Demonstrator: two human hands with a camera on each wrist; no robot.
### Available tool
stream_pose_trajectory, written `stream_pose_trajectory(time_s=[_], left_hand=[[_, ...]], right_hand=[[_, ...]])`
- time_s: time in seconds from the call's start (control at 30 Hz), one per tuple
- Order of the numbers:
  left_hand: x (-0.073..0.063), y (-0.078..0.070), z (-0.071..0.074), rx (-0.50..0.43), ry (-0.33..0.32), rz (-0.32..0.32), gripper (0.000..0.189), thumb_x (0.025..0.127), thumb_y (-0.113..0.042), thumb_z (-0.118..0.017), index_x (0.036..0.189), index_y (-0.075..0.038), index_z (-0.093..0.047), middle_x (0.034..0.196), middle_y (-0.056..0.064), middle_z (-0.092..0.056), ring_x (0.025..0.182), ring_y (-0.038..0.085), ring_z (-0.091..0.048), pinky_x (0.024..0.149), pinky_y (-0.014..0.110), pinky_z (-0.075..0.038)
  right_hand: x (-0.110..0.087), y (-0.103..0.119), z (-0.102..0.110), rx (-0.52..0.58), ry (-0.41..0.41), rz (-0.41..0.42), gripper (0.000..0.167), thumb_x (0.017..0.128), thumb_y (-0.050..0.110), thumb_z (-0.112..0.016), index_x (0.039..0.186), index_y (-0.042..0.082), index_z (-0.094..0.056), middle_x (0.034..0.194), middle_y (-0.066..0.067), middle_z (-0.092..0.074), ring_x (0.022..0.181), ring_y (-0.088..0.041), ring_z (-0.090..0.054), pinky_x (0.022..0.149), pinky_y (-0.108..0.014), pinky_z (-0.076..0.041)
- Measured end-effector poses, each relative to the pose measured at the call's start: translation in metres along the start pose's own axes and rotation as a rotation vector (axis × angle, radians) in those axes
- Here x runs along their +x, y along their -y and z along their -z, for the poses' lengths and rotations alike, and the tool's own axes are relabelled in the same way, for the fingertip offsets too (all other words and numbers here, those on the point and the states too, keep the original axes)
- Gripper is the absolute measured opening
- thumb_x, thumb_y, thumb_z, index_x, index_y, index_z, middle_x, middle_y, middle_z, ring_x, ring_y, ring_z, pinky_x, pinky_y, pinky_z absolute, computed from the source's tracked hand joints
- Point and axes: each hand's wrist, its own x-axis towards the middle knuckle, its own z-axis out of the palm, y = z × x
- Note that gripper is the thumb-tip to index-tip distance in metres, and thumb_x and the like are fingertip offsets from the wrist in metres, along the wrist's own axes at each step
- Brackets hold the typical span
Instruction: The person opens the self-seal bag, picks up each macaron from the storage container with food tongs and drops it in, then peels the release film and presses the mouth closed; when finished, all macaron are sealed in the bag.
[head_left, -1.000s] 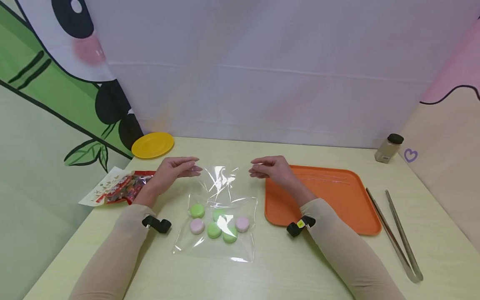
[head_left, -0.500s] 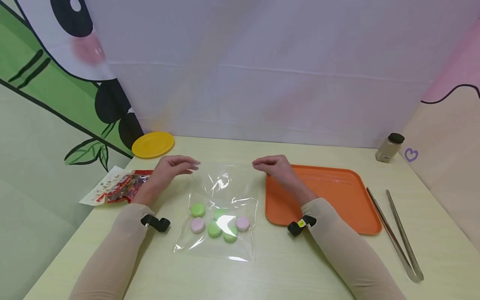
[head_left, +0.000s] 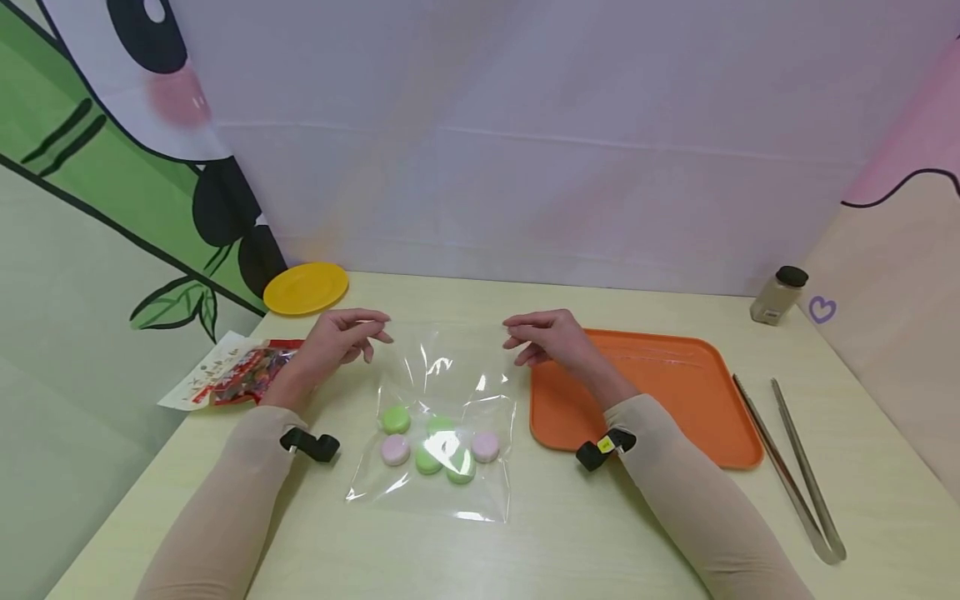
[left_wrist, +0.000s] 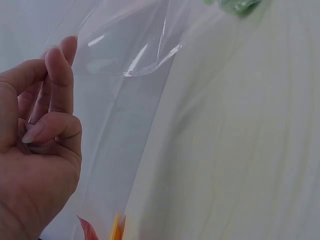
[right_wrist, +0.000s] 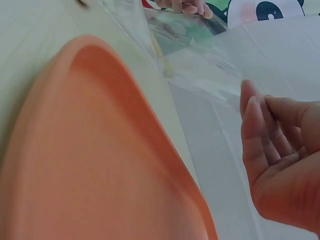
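Observation:
A clear plastic bag (head_left: 438,375) with green macarons (head_left: 395,419) and pink macarons (head_left: 485,447) inside lies on the table in the head view, its upper edge raised. My left hand (head_left: 337,342) pinches the upper left corner of that edge between thumb and fingertips. At the opposite corner, my right hand (head_left: 551,337) pinches the film too. In the right wrist view the film (right_wrist: 200,65) stretches from the right fingertips toward the left hand (right_wrist: 185,6). Glare on the plastic partly hides the middle macarons.
An orange tray (head_left: 645,392) sits just under and beyond the right forearm. Metal tongs (head_left: 798,475) lie at the right, and a black-lidded jar (head_left: 778,296) stands behind. A red snack packet (head_left: 251,375) and a yellow plate (head_left: 306,289) are at the left.
The bag's upper part, narrow and bunched a second ago, is spread wider between my hands. The lower fingers of both hands have shifted a little; the macarons stay in place.

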Motion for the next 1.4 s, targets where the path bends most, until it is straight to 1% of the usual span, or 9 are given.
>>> stream_pose_trajectory(time_s=[0.2, 0.33, 0.47, 0.6, 0.77, 0.93, 1.07, 1.27, 1.4], left_hand=[[0.001, 0.002, 0.002, -0.035, 0.007, -0.018, 0.019, 0.102, -0.024, -0.061, 0.113, -0.016, -0.074, 0.106, -0.002, -0.075, 0.06, 0.019, -0.06, 0.046, 0.02, -0.032], [0.001, 0.002, 0.003, -0.077, 0.027, -0.018, 0.026, 0.105, -0.026, -0.055, 0.114, -0.012, -0.075, 0.108, 0.0, -0.075, 0.062, 0.019, -0.063, 0.048, 0.018, -0.037], [0.002, 0.002, 0.002, -0.072, 0.014, 0.002, 0.039, 0.105, -0.037, -0.052, 0.112, -0.006, -0.074, 0.107, 0.002, -0.076, 0.064, 0.02, -0.066, 0.052, 0.019, -0.044], [0.004, 0.001, 0.001, 0.022, -0.031, 0.015, 0.038, 0.1, -0.04, -0.061, 0.114, -0.007, -0.074, 0.106, 0.0, -0.075, 0.069, 0.019, -0.065, 0.058, 0.02, -0.048], [0.004, 0.0, 0.0, 0.1, -0.046, 0.02, 0.035, 0.097, -0.032, -0.069, 0.121, -0.007, -0.071, 0.107, 0.001, -0.075, 0.072, 0.019, -0.062, 0.061, 0.021, -0.049], [0.005, -0.002, 0.001, 0.122, -0.038, 0.083, 0.047, 0.095, -0.035, -0.07, 0.133, -0.007, -0.064, 0.11, 0.001, -0.075, 0.071, 0.019, -0.063, 0.062, 0.02, -0.047], [0.007, -0.003, 0.002, 0.153, -0.021, 0.132, 0.055, 0.093, -0.038, -0.071, 0.135, -0.004, -0.062, 0.114, 0.003, -0.074, 0.07, 0.019, -0.063, 0.061, 0.02, -0.045], [0.007, -0.007, 0.001, 0.181, -0.026, 0.2, 0.057, 0.092, -0.04, -0.073, 0.132, 0.0, -0.063, 0.122, 0.011, -0.07, 0.074, 0.021, -0.065, 0.063, 0.021, -0.046], [0.007, -0.012, -0.001, 0.208, -0.04, 0.238, 0.057, 0.091, -0.041, -0.074, 0.131, -0.002, -0.065, 0.126, 0.015, -0.067, 0.08, 0.023, -0.067, 0.066, 0.022, -0.046]], right_hand=[[-0.001, -0.002, 0.002, 0.035, 0.072, -0.015, 0.04, 0.097, 0.016, -0.068, 0.132, -0.001, -0.063, 0.118, -0.011, -0.072, 0.078, -0.024, -0.074, 0.071, -0.03, -0.059], [0.001, -0.003, 0.006, 0.096, 0.13, -0.044, 0.038, 0.101, 0.015, -0.06, 0.135, -0.002, -0.06, 0.126, -0.012, -0.068, 0.083, -0.026, -0.075, 0.069, -0.027, -0.058], [0.001, -0.002, 0.007, 0.126, 0.152, -0.07, 0.044, 0.103, 0.023, -0.057, 0.138, -0.004, -0.057, 0.128, -0.012, -0.067, 0.084, -0.027, -0.075, 0.066, -0.026, -0.057], [0.002, -0.002, 0.005, 0.086, 0.102, -0.06, 0.047, 0.099, 0.029, -0.065, 0.134, -0.002, -0.062, 0.123, -0.013, -0.069, 0.074, -0.021, -0.073, 0.06, -0.022, -0.051], [0.002, -0.003, 0.0, 0.066, 0.018, -0.044, 0.042, 0.094, 0.017, -0.072, 0.13, -0.004, -0.064, 0.115, -0.015, -0.072, 0.059, -0.015, -0.059, 0.055, -0.021, -0.043], [0.001, -0.001, -0.004, 0.024, -0.021, -0.021, 0.044, 0.092, 0.012, -0.074, 0.131, -0.004, -0.063, 0.11, -0.019, -0.072, 0.052, -0.016, -0.046, 0.056, -0.025, -0.041], [-0.001, 0.001, -0.006, -0.041, -0.043, -0.03, 0.048, 0.089, 0.017, -0.078, 0.131, -0.001, -0.063, 0.109, -0.027, -0.069, 0.05, -0.016, -0.045, 0.056, -0.026, -0.042], [-0.003, 0.001, -0.008, -0.069, -0.052, -0.051, 0.029, 0.09, 0.018, -0.077, 0.114, 0.002, -0.073, 0.111, -0.015, -0.073, 0.052, -0.018, -0.05, 0.058, -0.024, -0.048], [-0.002, 0.0, -0.008, -0.083, -0.062, -0.031, 0.025, 0.09, 0.017, -0.076, 0.111, 0.004, -0.075, 0.105, -0.01, -0.075, 0.053, -0.018, -0.05, 0.058, -0.024, -0.047]])
